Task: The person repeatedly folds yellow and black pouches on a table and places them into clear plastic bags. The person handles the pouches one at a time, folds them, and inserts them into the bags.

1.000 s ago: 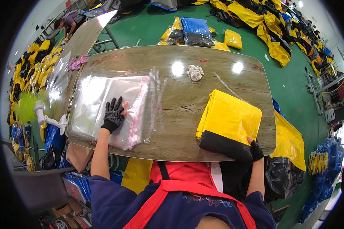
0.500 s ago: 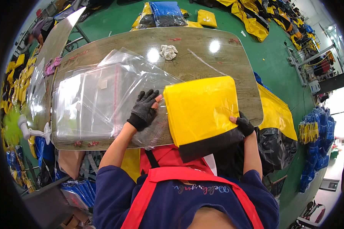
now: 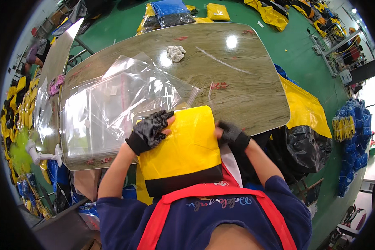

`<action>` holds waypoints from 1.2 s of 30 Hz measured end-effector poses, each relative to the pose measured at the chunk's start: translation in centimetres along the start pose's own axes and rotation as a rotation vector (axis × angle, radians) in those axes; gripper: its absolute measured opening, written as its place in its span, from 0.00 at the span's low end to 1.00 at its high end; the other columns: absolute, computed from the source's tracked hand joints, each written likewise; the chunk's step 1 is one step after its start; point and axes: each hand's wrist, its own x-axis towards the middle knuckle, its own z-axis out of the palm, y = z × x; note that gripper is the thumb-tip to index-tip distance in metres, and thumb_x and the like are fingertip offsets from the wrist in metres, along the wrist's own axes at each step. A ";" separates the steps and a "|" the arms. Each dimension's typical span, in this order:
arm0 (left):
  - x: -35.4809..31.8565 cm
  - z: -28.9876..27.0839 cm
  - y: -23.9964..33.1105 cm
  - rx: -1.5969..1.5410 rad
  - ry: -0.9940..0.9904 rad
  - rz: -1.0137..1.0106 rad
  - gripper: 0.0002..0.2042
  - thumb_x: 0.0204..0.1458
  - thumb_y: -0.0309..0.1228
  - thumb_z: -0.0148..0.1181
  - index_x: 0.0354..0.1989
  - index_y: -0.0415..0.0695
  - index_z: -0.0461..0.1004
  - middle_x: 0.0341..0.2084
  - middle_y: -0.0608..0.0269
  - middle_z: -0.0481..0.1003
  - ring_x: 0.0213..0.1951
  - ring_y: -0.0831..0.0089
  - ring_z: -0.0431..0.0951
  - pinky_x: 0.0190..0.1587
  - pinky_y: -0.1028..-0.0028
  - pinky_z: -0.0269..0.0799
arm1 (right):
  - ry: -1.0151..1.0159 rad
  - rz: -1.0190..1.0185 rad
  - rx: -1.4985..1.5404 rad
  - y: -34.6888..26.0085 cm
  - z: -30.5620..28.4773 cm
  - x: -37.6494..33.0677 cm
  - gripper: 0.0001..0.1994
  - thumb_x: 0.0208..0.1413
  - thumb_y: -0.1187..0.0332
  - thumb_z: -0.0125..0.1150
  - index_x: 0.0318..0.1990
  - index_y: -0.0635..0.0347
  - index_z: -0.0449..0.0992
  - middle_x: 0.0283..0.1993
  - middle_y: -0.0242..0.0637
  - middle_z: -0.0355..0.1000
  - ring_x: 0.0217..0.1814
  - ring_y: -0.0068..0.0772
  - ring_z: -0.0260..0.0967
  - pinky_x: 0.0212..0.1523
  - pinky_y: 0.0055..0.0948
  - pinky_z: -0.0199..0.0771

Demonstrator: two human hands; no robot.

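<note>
A folded yellow sheet with a black lower band (image 3: 183, 143) lies at the front edge of the table, its black part hanging over toward my apron. My left hand (image 3: 152, 131), in a dark half-finger glove, rests flat over the sheet's left upper part, fingers stretched out. At the sheet's right edge is my right hand (image 3: 233, 134), gloved the same way and slightly blurred; whether its fingertips grip the edge is unclear. Clear plastic bags (image 3: 96, 112) lie in an overlapping pile left of and behind the sheet.
On the wood-patterned table (image 3: 246, 91) are a crumpled white cloth (image 3: 176, 53) and a thin clear strip (image 3: 225, 63). Packed blue and yellow bundles (image 3: 173, 12) stand beyond the far edge. Yellow and black material (image 3: 304, 108) hangs at the right. A person (image 3: 35, 52) is at the far left.
The folded sheet has come left and nearer to me. My left hand has gone from the plastic bags onto it. My right hand has slid off its front corner to the right edge.
</note>
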 end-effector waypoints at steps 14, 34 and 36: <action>-4.5 2.0 1.6 0.276 0.201 -0.294 0.31 0.49 0.40 0.61 0.60 0.41 0.61 0.60 0.49 0.62 0.64 0.47 0.56 0.66 0.49 0.42 | -0.102 -0.051 -0.208 -3.9 -2.5 5.7 0.17 0.55 0.61 0.59 0.47 0.62 0.73 0.43 0.30 0.71 0.47 0.20 0.64 0.50 0.23 0.64; -7.2 3.2 -3.3 -1.451 0.536 -0.715 0.31 0.52 0.36 0.60 0.63 0.42 0.54 0.54 0.59 0.67 0.55 0.68 0.66 0.57 0.71 0.62 | 0.444 -0.196 -0.055 -3.3 4.1 2.0 0.13 0.57 0.63 0.59 0.34 0.67 0.75 0.24 0.28 0.71 0.25 0.18 0.65 0.28 0.21 0.67; -6.9 2.2 -2.4 -1.574 0.553 -0.687 0.35 0.49 0.35 0.62 0.64 0.43 0.52 0.55 0.58 0.64 0.57 0.68 0.65 0.59 0.69 0.60 | 0.464 -0.208 0.029 -3.1 4.2 1.7 0.12 0.57 0.65 0.59 0.37 0.68 0.77 0.25 0.28 0.72 0.25 0.17 0.65 0.28 0.20 0.67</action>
